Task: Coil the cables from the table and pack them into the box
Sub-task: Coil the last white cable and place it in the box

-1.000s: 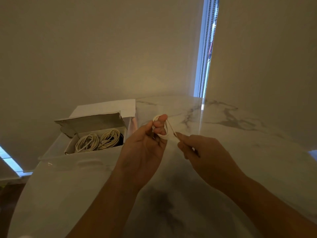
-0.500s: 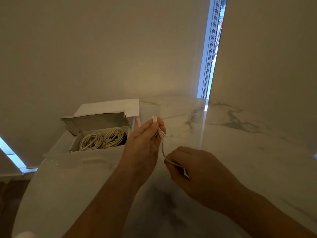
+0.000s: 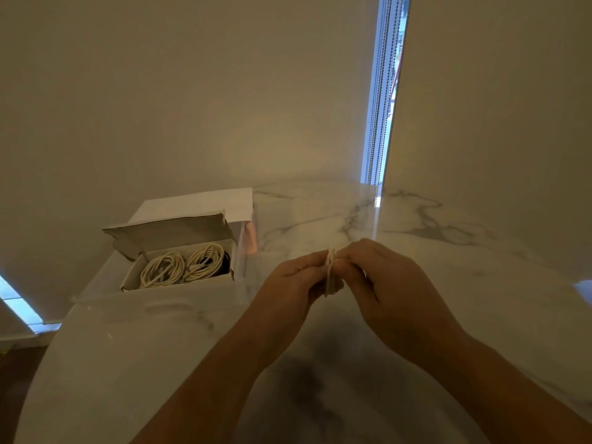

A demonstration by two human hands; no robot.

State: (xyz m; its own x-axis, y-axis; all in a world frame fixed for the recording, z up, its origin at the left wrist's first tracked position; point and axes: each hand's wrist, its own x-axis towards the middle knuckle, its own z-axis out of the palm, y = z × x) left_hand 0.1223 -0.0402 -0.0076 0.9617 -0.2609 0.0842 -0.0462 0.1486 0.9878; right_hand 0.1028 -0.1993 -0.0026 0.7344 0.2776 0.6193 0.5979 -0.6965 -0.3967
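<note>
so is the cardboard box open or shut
Open: the cardboard box has its lid flap raised, and two coiled white cables show inside.

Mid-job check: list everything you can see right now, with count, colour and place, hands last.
Box: one, open cardboard, white lid, far left of table.
Coiled cables: two, cream, side by side inside the box.
Small cable coil: one, cream, held above the table between both hands.
Table: one, white marble with grey veins.
Blind cords: beaded, dark, hanging at the bright window gap.
Left hand: grip on the small coil.
Right hand: grip on the small coil.
</note>
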